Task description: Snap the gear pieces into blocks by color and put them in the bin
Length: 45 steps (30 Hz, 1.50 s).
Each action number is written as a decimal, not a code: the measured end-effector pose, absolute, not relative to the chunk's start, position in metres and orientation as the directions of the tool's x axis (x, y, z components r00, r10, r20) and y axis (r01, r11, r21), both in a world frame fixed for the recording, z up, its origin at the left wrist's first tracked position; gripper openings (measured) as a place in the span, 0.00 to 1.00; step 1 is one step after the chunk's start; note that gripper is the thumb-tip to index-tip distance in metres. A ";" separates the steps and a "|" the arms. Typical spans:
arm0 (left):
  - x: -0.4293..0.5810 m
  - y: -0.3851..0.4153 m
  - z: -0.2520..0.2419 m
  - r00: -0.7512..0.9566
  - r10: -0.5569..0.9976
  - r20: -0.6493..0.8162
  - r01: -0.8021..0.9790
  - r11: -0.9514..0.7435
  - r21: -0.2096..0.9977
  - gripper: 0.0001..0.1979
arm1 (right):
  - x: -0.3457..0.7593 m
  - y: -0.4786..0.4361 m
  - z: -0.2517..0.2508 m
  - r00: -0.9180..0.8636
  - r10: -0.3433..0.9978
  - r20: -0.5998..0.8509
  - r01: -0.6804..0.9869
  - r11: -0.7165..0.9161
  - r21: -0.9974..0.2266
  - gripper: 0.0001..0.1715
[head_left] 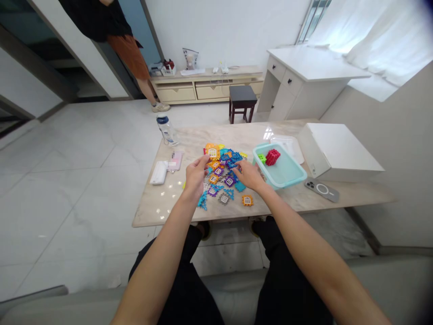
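My left hand (197,175) is closed, pinching the edge of an orange square building tile (212,152) with a white window-like grid. My right hand (249,175) hovers at the right side of the pile, its fingers apart near the blue building tiles (232,158). The pile mixes blue, purple, orange and grey notched tiles, several with white grids. At the front lie a grey tile (223,198) and, a little apart, another orange tile (247,200). Just right of my right hand stands a light-teal plastic basket (287,178) holding red tiles (272,157) and green tiles (262,158).
On the table's left are a water bottle (167,131), a white packet (158,173) and a pink card-like item (175,161). A clear lid (291,146), a white box (341,151) and a phone (322,188) lie right. A person (126,49) stands beyond; a stool (242,95) is behind the table.
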<state>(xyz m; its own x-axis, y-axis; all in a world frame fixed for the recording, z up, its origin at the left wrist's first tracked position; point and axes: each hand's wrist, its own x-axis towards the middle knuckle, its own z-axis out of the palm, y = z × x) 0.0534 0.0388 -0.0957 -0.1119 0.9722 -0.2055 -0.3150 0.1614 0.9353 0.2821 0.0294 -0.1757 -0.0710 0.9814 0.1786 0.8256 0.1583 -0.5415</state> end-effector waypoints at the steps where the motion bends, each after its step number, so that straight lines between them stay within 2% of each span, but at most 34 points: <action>1: 0.051 0.039 -0.095 -0.116 0.972 -0.206 -0.336 0.157 0.929 0.27 | 0.279 0.032 -0.182 -0.130 0.985 0.109 0.862 0.167 -0.479 0.17; 4: 0.047 0.040 -0.092 -0.104 0.970 -0.219 -0.390 0.163 0.907 0.27 | 0.263 0.038 -0.194 -0.248 0.969 0.009 0.909 0.236 -0.343 0.16; 10: 0.043 0.041 -0.088 -0.067 0.968 -0.241 -0.445 0.187 0.876 0.24 | 0.216 0.049 -0.215 -0.443 0.897 0.016 0.875 0.436 -0.213 0.23; 14: 0.039 0.039 -0.085 -0.038 0.964 -0.264 -0.498 0.211 0.841 0.23 | 0.199 0.056 -0.231 -0.566 0.824 0.003 0.811 0.557 -0.178 0.29; 19: 0.034 0.037 -0.082 -0.031 0.963 -0.268 -0.526 0.213 0.824 0.21 | 0.192 0.066 -0.238 -0.561 0.828 -0.012 0.817 0.551 -0.166 0.19; 25: 0.028 0.038 -0.077 -0.034 0.956 -0.291 -0.515 0.232 0.825 0.21 | 0.188 0.072 -0.226 -0.510 0.860 0.002 0.844 0.501 -0.193 0.18; 27: 0.027 0.037 -0.075 -0.029 0.959 -0.281 -0.524 0.225 0.821 0.20 | 0.192 0.075 -0.210 -0.388 0.916 0.100 0.879 0.401 -0.256 0.20; 29: 0.027 0.036 -0.072 -0.019 0.968 -0.249 -0.529 0.201 0.824 0.20 | 0.203 0.079 -0.187 -0.120 0.953 0.278 0.871 0.235 -0.430 0.21; 31: 0.027 0.035 -0.070 -0.013 0.975 -0.222 -0.522 0.183 0.833 0.21 | 0.218 0.082 -0.161 0.187 0.894 0.408 0.742 0.144 -0.655 0.21; 34: 0.029 0.033 -0.069 -0.015 0.974 -0.225 -0.490 0.189 0.851 0.23 | 0.242 0.077 -0.132 0.424 0.820 0.385 0.432 0.191 -0.881 0.21; 36: 0.030 0.030 -0.070 -0.019 0.973 -0.229 -0.449 0.196 0.872 0.24 | 0.252 0.065 -0.120 0.429 0.861 0.272 0.185 0.210 -0.960 0.23; 39: 0.034 0.027 -0.074 -0.022 0.975 -0.219 -0.373 0.195 0.907 0.25 | 0.253 0.039 -0.111 0.316 0.941 0.120 -0.090 0.155 -0.984 0.31; 42: 0.040 0.023 -0.080 -0.006 0.981 -0.195 -0.288 0.185 0.939 0.24 | 0.245 0.017 -0.102 0.222 0.970 0.098 -0.153 0.134 -0.979 0.32; 45: 0.047 0.019 -0.084 0.016 0.986 -0.163 -0.198 0.163 0.967 0.22 | 0.242 0.006 -0.094 0.154 0.975 0.161 -0.094 0.177 -0.980 0.30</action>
<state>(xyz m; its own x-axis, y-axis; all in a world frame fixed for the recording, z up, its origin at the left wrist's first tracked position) 0.0472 0.0194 -0.0844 0.0163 0.9864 -0.1635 -0.1976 0.1634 0.9666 0.2419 0.0058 -0.0941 0.1536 0.9749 0.1612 -0.0940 0.1769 -0.9797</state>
